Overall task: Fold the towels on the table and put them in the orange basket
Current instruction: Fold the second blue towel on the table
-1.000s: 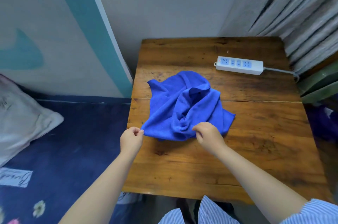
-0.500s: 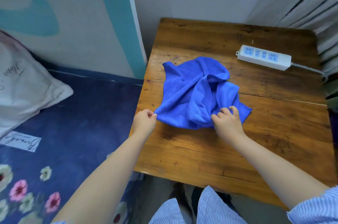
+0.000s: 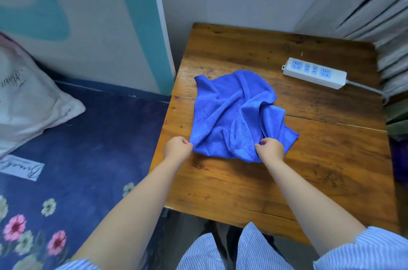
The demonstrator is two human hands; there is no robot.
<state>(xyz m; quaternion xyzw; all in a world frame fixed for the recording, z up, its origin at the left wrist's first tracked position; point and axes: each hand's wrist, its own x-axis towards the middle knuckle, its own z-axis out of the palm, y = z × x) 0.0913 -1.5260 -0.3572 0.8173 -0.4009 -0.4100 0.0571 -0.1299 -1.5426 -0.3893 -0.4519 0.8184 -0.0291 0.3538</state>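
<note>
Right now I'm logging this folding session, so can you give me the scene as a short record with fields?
towel: one blue towel, crumpled and unfolded, lying on the table
left hand: left hand pinches the towel's near left corner
right hand: right hand grips the towel's near edge, right of the middle
table: wooden table, towel toward its left half
other item: white power strip at the far right, apart from the towel
orange basket: not in view
beside table: blue floral bedding with a pillow
</note>
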